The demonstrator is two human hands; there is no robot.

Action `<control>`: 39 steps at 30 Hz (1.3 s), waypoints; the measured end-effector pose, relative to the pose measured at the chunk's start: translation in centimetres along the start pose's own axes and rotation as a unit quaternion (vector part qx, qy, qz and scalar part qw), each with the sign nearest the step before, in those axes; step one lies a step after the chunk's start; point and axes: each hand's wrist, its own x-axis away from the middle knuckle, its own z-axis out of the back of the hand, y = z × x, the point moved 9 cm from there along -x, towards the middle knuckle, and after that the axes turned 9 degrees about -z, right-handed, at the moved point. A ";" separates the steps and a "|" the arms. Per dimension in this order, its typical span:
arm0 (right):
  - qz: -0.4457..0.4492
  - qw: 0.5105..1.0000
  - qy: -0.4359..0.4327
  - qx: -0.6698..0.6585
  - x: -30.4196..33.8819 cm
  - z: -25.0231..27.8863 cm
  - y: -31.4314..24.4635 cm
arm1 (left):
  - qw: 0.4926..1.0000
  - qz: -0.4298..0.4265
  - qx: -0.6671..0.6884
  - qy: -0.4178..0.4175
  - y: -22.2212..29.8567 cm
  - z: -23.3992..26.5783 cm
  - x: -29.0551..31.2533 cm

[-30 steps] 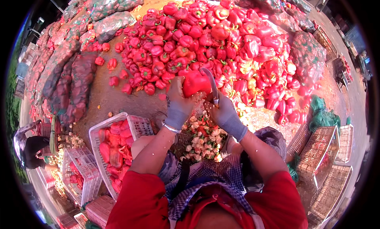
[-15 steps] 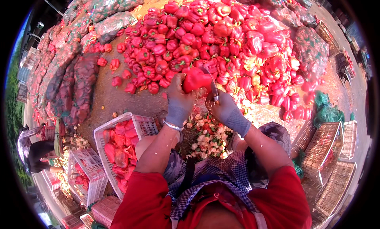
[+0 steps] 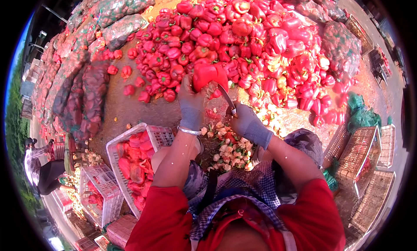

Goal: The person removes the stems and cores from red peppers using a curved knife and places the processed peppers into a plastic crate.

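In my left hand (image 3: 192, 103), in a grey glove, is a large red bell pepper (image 3: 206, 75). The fingers wrap its left side and underside. My right hand (image 3: 247, 123), gloved alike, grips a curved-blade knife (image 3: 227, 96) by its handle. The blade arcs up against the pepper's right side; how deep it goes I cannot tell. Ragged pale inner flesh shows at the pepper's lower edge. Below my hands, between my legs, lies a heap of pale cut cores and stems (image 3: 232, 151). A large pile of whole red peppers (image 3: 195, 44) spreads just beyond my hands.
At my left a white plastic crate (image 3: 163, 137) holds cut red peppers. Another crate (image 3: 110, 188) lies beyond it. Stuffed net sacks (image 3: 93, 97) line the far left. Upright crates (image 3: 358, 160) and green netting (image 3: 362, 114) stand at right. Another person (image 3: 43, 164) bends at far left.
The pepper has tipped and moved slightly left and up in my left hand. My right hand with the knife has dropped a little, and more of the blade shows.
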 end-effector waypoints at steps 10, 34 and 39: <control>-0.003 0.998 -0.059 -0.026 1.8 0.3 0.3 | 0.994 0.025 -0.099 0.040 0.0 2.8 -1.1; -0.009 0.953 -0.008 -0.304 -0.2 5.6 -2.8 | 0.969 0.186 0.150 -0.062 -2.2 -0.8 3.0; 0.048 0.935 -0.063 -0.346 -0.6 5.1 -2.0 | 0.930 0.200 0.269 -0.149 -4.4 0.8 2.5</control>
